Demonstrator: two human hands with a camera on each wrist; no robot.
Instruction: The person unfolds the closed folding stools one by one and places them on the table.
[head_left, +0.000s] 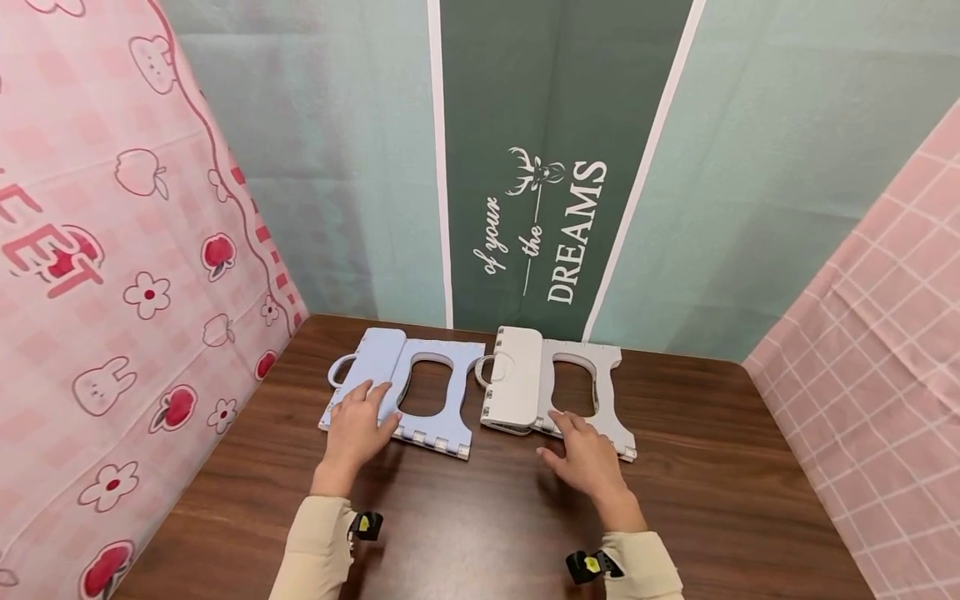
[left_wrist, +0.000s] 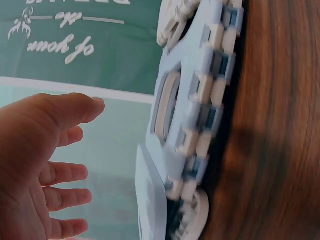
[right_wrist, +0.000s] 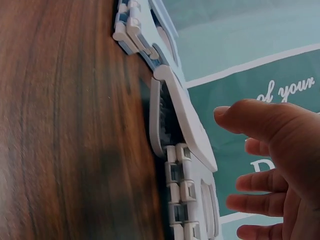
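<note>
Evidently, a pale blue plastic folding stool with a rectangular cut-out (head_left: pixel 390 358) is lying folded flat, its rounded loop handle (head_left: pixel 332 372) pointing toward nine o'clock. Just beside it, at three o'clock, an off-white plastic folding stool of like shape (head_left: pixel 525 375) is lying flat too, its own handle also facing nine. The left hand (head_left: pixel 360 429) is hovering at the blue stool's eight o'clock — fingers parted and loosely bent, gripping nothing. The right hand (head_left: pixel 585 458) is hovering at the white stool's five o'clock, its fingers relaxed and spread, likewise holding nothing. Both stools are resting on a dark brown wood-grain table (head_left: pixel 457 533). Beyond them, toward twelve, a dark green fabric panel with white lettering (head_left: pixel 555 83) is hanging — while pink printed cloth (head_left: pixel 112 333) is standing toward ten and pink gridded cloth (head_left: pixel 885 333) toward three.
</note>
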